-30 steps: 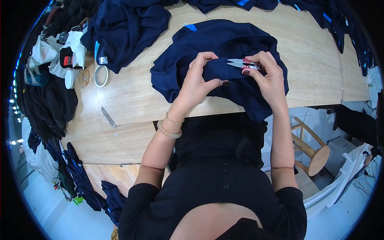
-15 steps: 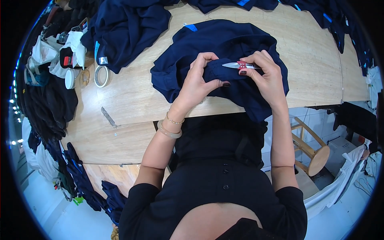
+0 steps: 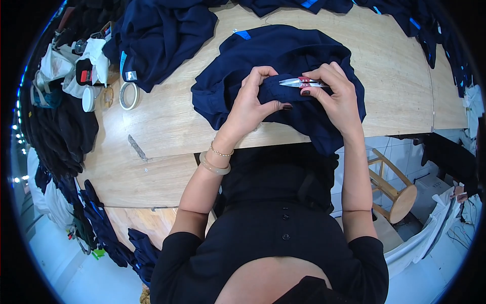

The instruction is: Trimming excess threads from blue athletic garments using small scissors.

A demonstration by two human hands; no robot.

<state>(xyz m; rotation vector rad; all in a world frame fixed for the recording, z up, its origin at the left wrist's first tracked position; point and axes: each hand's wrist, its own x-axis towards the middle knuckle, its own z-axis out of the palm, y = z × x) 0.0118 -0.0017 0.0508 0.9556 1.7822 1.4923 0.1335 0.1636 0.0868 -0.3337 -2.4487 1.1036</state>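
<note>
A navy blue garment (image 3: pixel 223 81) lies bunched on the wooden table in front of me. My left hand (image 3: pixel 256 95) pinches a folded edge of it, thumb below and fingers above. In my right hand (image 3: pixel 331 91) are small thread snips (image 3: pixel 302 83) with silver blades and a red middle, held between thumb and fingers. Their blades point left and lie over the raised fold, slightly apart at the tips. Part of the snips' handle is hidden in the right palm.
More navy garments (image 3: pixel 167 35) lie at the far left and along the back edge. Left on the table (image 3: pixel 167 129) are a tape roll (image 3: pixel 129 96), a white round container (image 3: pixel 88 100) and a grey strip (image 3: pixel 136 148). A wooden stool (image 3: pixel 403 203) stands at the lower right.
The snips have shifted slightly to the left, and their blades have parted a little. My left hand keeps its place on the fold.
</note>
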